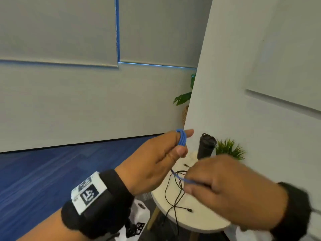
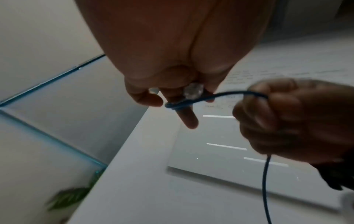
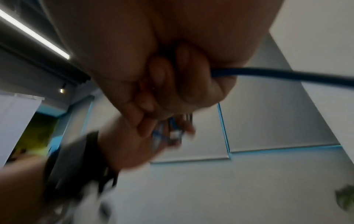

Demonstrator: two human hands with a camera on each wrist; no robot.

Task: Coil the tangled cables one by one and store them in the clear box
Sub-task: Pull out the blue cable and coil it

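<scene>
While raised clear of the round white table (image 1: 199, 221), presumably to keep the free length off the clutter below, uses the left hand (image 1: 152, 159) as a spool: index finger straight, thumb pressed against the turns to stop them slipping, other fingers curled in. Pinches the running part of the blue network cable (image 1: 181, 137) in the right hand (image 1: 231, 188), fist closed round it just beside the left, close enough to lay each new turn under light tension. Shows, on the finger, as a tight stack of several bright blue loops, small and neat; from there, leads as one thin strand across to the right fist and hangs down out of it in the left wrist view. Looks round, smooth-jacketed and probably springy, likely to unwind if released. Carries a clear plastic plug (image 2: 193, 91) trapped against the left fingers, probably anchoring the start of the coil. Leaves thin black cables (image 1: 175, 193) loosely tangled on the table beneath, near a black bottle (image 1: 205, 146) and a small green plant (image 1: 229, 148). Cannot make out the clear box in any view.
</scene>
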